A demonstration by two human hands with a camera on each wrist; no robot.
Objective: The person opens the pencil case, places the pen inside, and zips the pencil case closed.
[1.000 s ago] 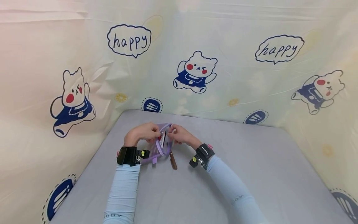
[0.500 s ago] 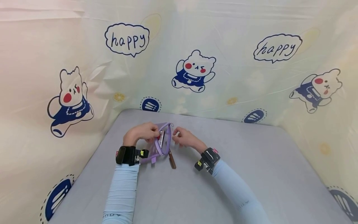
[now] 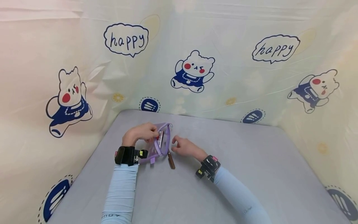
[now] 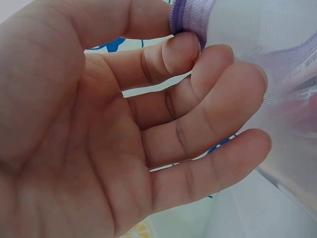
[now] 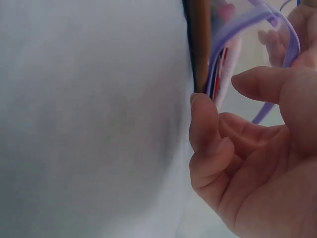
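Observation:
My left hand point(image 3: 144, 132) pinches the purple zipper edge of a see-through mesh pouch point(image 4: 190, 17) between thumb and index finger; its other fingers lie loosely bent beside the mesh. The pouch's mouth gapes toward the right. Inside are a white packet with dark print point(image 3: 160, 139) and something red, partly covered by the hand and rim. My right hand point(image 3: 185, 147) is just right of the pouch, fingers loosely bent, holding nothing. A slim brown wooden handle point(image 3: 171, 161) lies on the table below the pouch's right corner; its narrow far end meets the purple rim, and its kind is unclear.
The grey-covered table point(image 3: 237, 161) stretches to the right and toward me. A pale curtain point(image 3: 229, 77) with printed bears and "happy" bubbles hangs behind and along both sides. A small purple tab point(image 3: 152, 160) sticks out from the pouch's near edge.
My right hand has let go of the pouch's rim and moved right and slightly toward me. My left hand keeps its hold, and the pouch stays in nearly the same place.

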